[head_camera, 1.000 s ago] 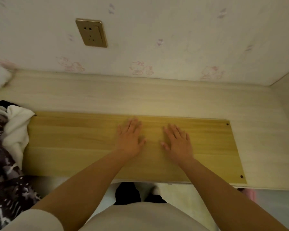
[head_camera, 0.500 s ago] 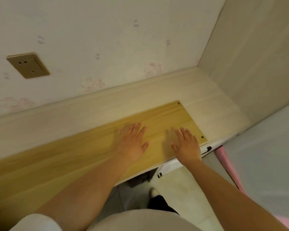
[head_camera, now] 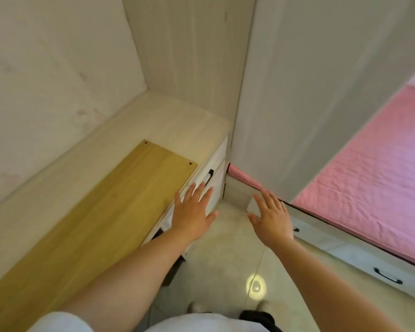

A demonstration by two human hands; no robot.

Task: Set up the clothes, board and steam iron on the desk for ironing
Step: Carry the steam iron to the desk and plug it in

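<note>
The board lies flat on the bench, and the left hand and right hand hang wide and empty beside it, so the person probably needs to fetch the iron or clothes, which are not in view.

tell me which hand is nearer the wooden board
Left. The left hand hovers just off the wooden board at its near right edge; the right hand is farther right, toward the bed.
</note>
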